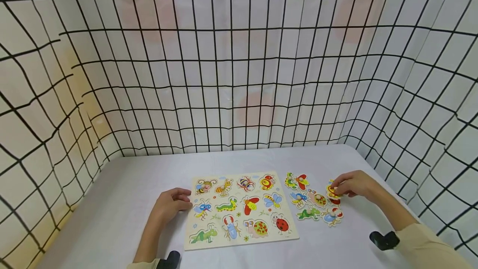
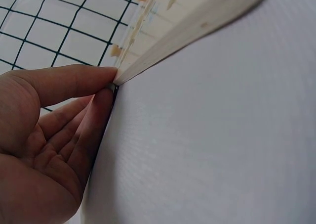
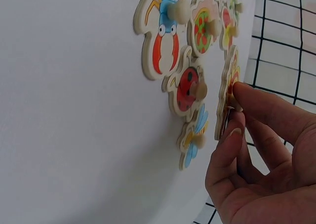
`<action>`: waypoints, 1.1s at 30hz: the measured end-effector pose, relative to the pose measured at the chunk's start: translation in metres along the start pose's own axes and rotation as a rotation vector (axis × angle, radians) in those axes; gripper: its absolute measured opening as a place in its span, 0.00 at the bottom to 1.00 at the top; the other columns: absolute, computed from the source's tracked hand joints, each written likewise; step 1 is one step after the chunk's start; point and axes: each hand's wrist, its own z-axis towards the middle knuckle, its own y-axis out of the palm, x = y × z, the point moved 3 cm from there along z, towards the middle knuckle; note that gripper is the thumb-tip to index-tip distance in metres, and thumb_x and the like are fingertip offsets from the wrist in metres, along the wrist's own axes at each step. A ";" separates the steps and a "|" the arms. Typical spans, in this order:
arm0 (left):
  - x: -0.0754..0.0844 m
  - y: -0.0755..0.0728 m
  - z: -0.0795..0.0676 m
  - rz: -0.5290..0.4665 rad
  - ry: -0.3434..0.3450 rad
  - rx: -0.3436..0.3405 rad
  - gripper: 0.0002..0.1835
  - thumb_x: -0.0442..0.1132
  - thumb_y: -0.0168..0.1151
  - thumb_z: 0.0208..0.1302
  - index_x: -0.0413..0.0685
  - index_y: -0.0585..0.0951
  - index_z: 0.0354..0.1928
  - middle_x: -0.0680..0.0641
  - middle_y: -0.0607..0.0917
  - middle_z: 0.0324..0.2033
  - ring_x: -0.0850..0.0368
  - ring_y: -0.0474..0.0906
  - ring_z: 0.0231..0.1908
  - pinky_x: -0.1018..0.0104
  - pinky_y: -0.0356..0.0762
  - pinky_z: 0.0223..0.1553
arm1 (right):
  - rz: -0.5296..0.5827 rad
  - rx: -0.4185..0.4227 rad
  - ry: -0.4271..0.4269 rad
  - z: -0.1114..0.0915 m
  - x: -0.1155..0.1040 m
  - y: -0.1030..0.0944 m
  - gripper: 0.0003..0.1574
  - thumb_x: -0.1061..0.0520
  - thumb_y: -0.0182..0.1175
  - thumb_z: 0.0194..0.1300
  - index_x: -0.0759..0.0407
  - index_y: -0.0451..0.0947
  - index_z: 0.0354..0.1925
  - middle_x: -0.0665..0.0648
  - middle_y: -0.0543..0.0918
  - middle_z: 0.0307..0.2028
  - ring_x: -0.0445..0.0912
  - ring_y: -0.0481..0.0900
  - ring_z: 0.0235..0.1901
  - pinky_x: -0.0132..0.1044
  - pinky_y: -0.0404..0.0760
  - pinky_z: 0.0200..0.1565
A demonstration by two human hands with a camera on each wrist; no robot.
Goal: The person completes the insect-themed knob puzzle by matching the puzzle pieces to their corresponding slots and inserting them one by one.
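A wooden peg-puzzle board (image 1: 239,210) with printed insects lies flat on the table. At its left edge rests my left hand (image 1: 172,204), thumb and finger touching the rim; the left wrist view shows the fingertips right at the board's edge (image 2: 173,48). My right hand (image 1: 352,185) pinches a yellow-and-red puzzle piece (image 3: 229,80) by its knob, the piece tilted on edge in the right wrist view. Close by are the ladybug piece (image 3: 187,88), the dragonfly piece (image 3: 194,135) and the blue beetle piece (image 1: 333,216).
Right of the board lie the caterpillar piece (image 1: 289,180), red-winged bug piece (image 1: 302,182), mosquito piece (image 1: 298,199), snail piece (image 1: 317,199) and grasshopper piece (image 1: 308,213). A white cloth covers the table (image 1: 112,202). Black-gridded white curtains (image 1: 231,65) enclose the back and sides.
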 end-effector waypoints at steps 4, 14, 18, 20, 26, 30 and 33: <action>0.000 0.000 0.000 0.000 -0.001 0.000 0.20 0.32 0.73 0.55 0.42 0.85 0.51 0.49 0.86 0.33 0.54 0.78 0.34 0.64 0.74 0.37 | -0.006 -0.005 -0.005 0.006 -0.005 0.005 0.16 0.57 0.66 0.62 0.64 0.85 0.47 0.57 0.89 0.41 0.47 0.80 0.35 0.39 0.82 0.38; 0.001 0.000 -0.001 -0.003 0.016 -0.004 0.20 0.33 0.74 0.54 0.41 0.84 0.51 0.48 0.86 0.33 0.54 0.77 0.34 0.64 0.74 0.36 | -0.016 -0.004 -0.027 0.015 -0.023 0.018 0.16 0.57 0.67 0.61 0.62 0.86 0.46 0.56 0.88 0.39 0.48 0.79 0.34 0.40 0.80 0.37; 0.000 0.001 -0.001 0.000 0.015 -0.002 0.20 0.33 0.74 0.54 0.42 0.84 0.51 0.48 0.86 0.33 0.54 0.77 0.34 0.64 0.74 0.36 | -0.021 -0.002 -0.030 0.017 -0.033 0.024 0.15 0.56 0.68 0.60 0.62 0.86 0.46 0.55 0.88 0.39 0.48 0.79 0.33 0.40 0.80 0.37; 0.000 0.001 0.000 0.002 0.011 0.001 0.20 0.32 0.73 0.55 0.42 0.84 0.51 0.48 0.86 0.32 0.54 0.77 0.34 0.64 0.74 0.36 | -0.020 -0.001 -0.033 0.019 -0.036 0.027 0.15 0.57 0.68 0.59 0.61 0.86 0.45 0.55 0.88 0.39 0.48 0.78 0.33 0.40 0.80 0.37; -0.001 0.002 0.000 -0.002 -0.002 0.007 0.19 0.32 0.73 0.55 0.43 0.85 0.51 0.49 0.86 0.32 0.53 0.78 0.34 0.64 0.74 0.37 | -0.017 -0.003 -0.053 0.025 -0.042 0.033 0.14 0.56 0.69 0.59 0.60 0.87 0.44 0.55 0.87 0.40 0.49 0.79 0.35 0.39 0.81 0.37; -0.002 0.002 0.000 0.002 0.001 0.008 0.20 0.32 0.73 0.55 0.43 0.85 0.52 0.49 0.86 0.32 0.54 0.78 0.34 0.63 0.74 0.37 | -0.015 -0.003 -0.056 0.028 -0.047 0.038 0.14 0.56 0.69 0.59 0.60 0.87 0.44 0.55 0.87 0.40 0.48 0.79 0.35 0.39 0.81 0.38; -0.003 0.002 0.001 0.007 -0.001 0.010 0.20 0.32 0.73 0.55 0.43 0.85 0.52 0.49 0.86 0.33 0.53 0.78 0.34 0.63 0.73 0.38 | -0.012 0.001 -0.057 0.030 -0.052 0.041 0.14 0.55 0.69 0.59 0.59 0.87 0.43 0.57 0.87 0.40 0.48 0.79 0.36 0.38 0.81 0.38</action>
